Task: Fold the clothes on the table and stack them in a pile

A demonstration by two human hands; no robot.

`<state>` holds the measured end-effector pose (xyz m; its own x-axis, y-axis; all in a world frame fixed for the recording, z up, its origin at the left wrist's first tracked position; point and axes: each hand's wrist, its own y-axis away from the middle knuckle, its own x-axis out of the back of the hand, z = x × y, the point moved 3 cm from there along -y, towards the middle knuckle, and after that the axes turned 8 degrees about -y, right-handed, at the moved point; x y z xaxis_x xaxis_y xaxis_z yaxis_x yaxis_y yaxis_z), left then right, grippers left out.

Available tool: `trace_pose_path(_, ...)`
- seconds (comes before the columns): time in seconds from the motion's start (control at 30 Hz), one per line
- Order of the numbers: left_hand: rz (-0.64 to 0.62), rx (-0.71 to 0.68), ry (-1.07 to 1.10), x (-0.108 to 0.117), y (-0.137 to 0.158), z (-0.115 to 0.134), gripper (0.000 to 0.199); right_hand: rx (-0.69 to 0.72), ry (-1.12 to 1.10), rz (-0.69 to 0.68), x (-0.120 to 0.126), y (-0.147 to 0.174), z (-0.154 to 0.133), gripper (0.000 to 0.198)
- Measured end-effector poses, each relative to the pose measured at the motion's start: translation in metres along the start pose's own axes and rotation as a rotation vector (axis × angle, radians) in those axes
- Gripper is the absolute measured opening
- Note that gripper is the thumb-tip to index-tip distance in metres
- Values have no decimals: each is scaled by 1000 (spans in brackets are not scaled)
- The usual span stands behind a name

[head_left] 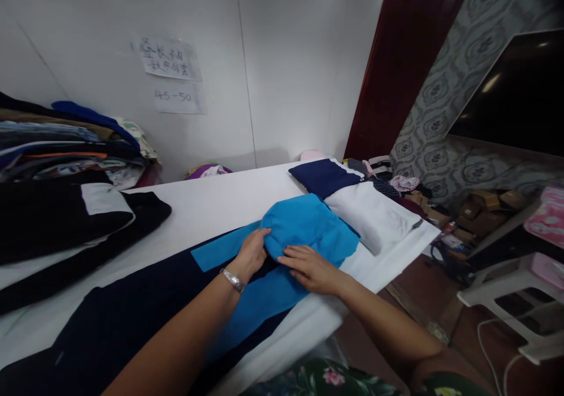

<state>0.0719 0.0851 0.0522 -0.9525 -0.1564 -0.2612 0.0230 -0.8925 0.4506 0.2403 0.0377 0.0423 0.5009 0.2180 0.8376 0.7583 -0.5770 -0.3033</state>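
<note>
A blue-and-navy garment [145, 302] lies stretched along the white-covered table, its bright blue end bunched and folded over on the right. My left hand [253, 255], with a silver bracelet at the wrist, pinches the near left edge of that blue fold between thumb and fingers. Beside it, my right hand [311, 268] rests palm down on the blue cloth, fingers stretched out. Whether the garment is a jacket or another kind of clothing I cannot tell. Just past the fold, a light grey folded garment [372, 211] and a navy folded one [326, 175] touch or nearly touch it.
A tall pile of clothes [66, 143] stands at the left, behind a black garment with a white patch [44, 220]. The white tabletop [211, 199] meets a wall with handwritten papers [171, 61]. Right of the table are a white stool [515, 302] and cardboard boxes [476, 214].
</note>
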Motion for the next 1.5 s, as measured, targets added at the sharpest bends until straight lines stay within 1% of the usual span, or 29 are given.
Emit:
trace_pose_path(0.07, -67, 10, 188, -4, 0, -3, 21, -8, -2, 84, 19, 4, 1, 45)
trace_pose_path(0.13, -139, 20, 270, -3, 2, -9, 27, -82, 62, 220, 41, 9, 12, 45)
trace_pose_path(0.17, -130, 36, 264, 0, 4, -15, 29, -150, 114, 282, 50, 12, 21, 46)
trace_pose_path(0.2, -86, 61, 235, 5, 5, -22, 30, -236, 169, 320, 56, 15, 33, 46)
trace_pose_path(0.23, -31, 83, 196, 11, 6, -28, 30, -332, 219, 328, 59, 19, 46, 47)
trace_pose_path(0.27, 6, 94, 153, 17, 6, -34, 31, -426, 264, 305, 58, 22, 59, 47)
trace_pose_path(0.3, 14, 91, 110, 21, 6, -38, 33, -503, 305, 264, 54, 26, 70, 48)
trace_pose_path(0.33, 1, 75, 60, 25, 6, -40, 34, -555, 342, 220, 47, 29, 80, 49)
trace_pose_path(0.4, -14, 9, -91, 31, 7, -37, 41, -577, 409, 159, 31, 34, 92, 50)
trace_pose_path(0.43, 14, -50, -209, 33, 8, -32, 45, -565, 438, 148, 24, 36, 95, 50)
trace_pose_path(0.47, 68, -134, -360, 35, 10, -25, 48, -552, 460, 145, 19, 37, 95, 49)
trace_pose_path(0.5, 136, -254, -534, 35, 14, -16, 49, -544, 474, 141, 16, 38, 95, 49)
trace_pose_path(0.57, 232, -560, -889, 26, 25, 2, 47, -553, 482, 117, 15, 37, 92, 49)
trace_pose_path(0.63, 230, -826, -1176, 9, 33, 10, 47, -575, 475, 82, 21, 33, 88, 48)
trace_pose_path(0.67, 200, -908, -1284, 0, 34, 9, 49, -581, 467, 71, 26, 30, 86, 48)
trace_pose_path(0.7, 161, -952, -1377, -7, 33, 5, 52, -581, 459, 72, 32, 26, 83, 48)
trace_pose_path(0.73, 122, -954, -1460, -12, 30, -1, 56, -572, 452, 86, 38, 22, 80, 49)
trace_pose_path(0.77, 88, -920, -1537, -14, 24, -10, 60, -553, 446, 112, 43, 16, 77, 51)
trace_pose_path(0.87, 39, -753, -1706, -9, 5, -39, 70, -461, 429, 182, 47, 1, 72, 59)
trace_pose_path(0.9, 37, -721, -1741, -5, 0, -47, 72, -446, 418, 174, 44, -2, 74, 61)
trace_pose_path(0.97, 43, -713, -1789, 1, -4, -58, 73, -463, 391, 94, 31, -5, 83, 64)
trace_pose_path(1.07, 64, -718, -1835, 6, -5, -63, 73, -531, 359, -53, 9, -2, 96, 66)
trace_pose_path(1.17, 94, -735, -1861, 5, -4, -63, 72, -581, 348, -110, 4, -1, 95, 66)
trace_pose_path(1.27, 112, -748, -1872, 4, -4, -63, 71, -579, 356, -81, 18, -10, 84, 64)
trace_pose_path(1.37, 119, -746, -1866, 5, -6, -65, 70, -506, 426, 27, 38, -26, 82, 64)
trace_pose_path(1.43, 124, -751, -1850, 6, -7, -67, 69, -530, 457, 40, 45, -33, 94, 65)
trace_pose_path(1.5, 122, -765, -1832, 6, -7, -68, 69, -635, 443, -27, 42, -32, 114, 66)
